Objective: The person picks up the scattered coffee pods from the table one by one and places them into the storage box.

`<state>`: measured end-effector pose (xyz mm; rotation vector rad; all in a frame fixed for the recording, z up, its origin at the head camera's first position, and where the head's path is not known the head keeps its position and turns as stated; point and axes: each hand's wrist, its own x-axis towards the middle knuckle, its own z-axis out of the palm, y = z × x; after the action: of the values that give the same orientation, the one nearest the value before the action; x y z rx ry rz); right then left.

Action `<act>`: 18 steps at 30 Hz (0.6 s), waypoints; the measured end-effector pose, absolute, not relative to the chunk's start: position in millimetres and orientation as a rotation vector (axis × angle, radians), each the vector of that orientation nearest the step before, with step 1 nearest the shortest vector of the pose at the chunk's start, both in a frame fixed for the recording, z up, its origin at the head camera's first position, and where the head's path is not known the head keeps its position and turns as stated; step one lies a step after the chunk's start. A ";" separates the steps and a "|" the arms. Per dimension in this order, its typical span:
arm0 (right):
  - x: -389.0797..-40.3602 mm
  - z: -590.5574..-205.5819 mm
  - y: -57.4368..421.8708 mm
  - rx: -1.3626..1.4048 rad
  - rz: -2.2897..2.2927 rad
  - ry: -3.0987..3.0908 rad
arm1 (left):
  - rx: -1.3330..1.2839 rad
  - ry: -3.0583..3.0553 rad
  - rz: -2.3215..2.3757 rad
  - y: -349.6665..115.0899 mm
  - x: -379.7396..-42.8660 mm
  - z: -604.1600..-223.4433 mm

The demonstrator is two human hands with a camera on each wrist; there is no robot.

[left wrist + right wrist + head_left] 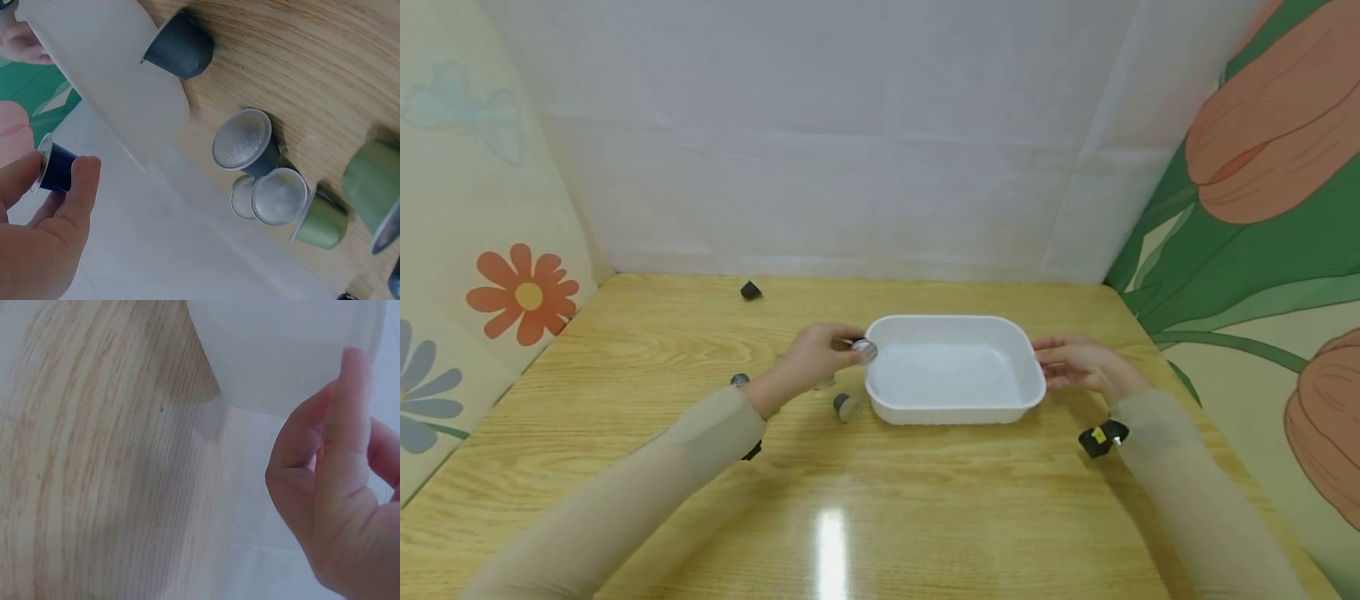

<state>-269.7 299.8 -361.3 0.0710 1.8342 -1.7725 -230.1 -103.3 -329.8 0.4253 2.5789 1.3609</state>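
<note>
My left hand [815, 360] pinches a dark blue coffee capsule [57, 167] between thumb and fingertips, at the left rim of a white plastic basin [955, 412]. The capsule's silvery lid [867, 351] faces the basin in the head view. Against the basin's right end, the fingers of my right hand [1086, 365] touch the outer wall; none show inside it. Below my left hand, a dark capsule [847, 407] lies beside the basin. The left wrist view shows green capsules [325, 220] and silver-lidded ones [244, 140] lying on the wood, partly hidden from the head camera.
A black capsule-like piece [750, 291] lies near the table's back edge. Another dark capsule [740, 380] sits left of my left wrist. The wooden table [925, 508] meets a white cloth [850, 167] behind and flower-printed panels [1247, 250] at both sides.
</note>
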 end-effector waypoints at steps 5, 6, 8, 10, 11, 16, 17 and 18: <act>-269.4 -360.4 298.7 0.076 -1.756 1.853 | 0.389 2.550 1.397 -94.1 -233.3 -327.9; -269.4 -360.2 298.9 0.078 -1.755 1.856 | 0.383 2.536 1.416 -91.9 -234.4 -327.7; -269.3 -360.0 298.8 0.081 -1.752 1.861 | 0.369 2.515 1.444 -87.4 -236.7 -327.5; -269.2 -360.2 298.8 0.080 -1.746 1.868 | 0.354 2.508 1.461 -82.7 -239.8 -328.6; -269.3 -360.5 299.3 0.076 -1.743 1.871 | 0.337 2.500 1.474 -80.3 -241.3 -329.7; -269.2 -361.6 300.7 0.058 -1.718 1.910 | 0.263 2.467 1.526 -68.2 -248.1 -336.2; -269.1 -361.5 300.5 0.052 -1.718 1.911 | 0.249 2.457 1.534 -66.1 -249.1 -337.7; -269.3 -361.5 300.3 0.054 -1.719 1.913 | 0.241 2.450 1.536 -64.1 -250.0 -338.9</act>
<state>-269.3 300.3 -361.5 0.0536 1.9129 -1.7189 -250.0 -64.1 -338.9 0.2407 2.4496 1.5360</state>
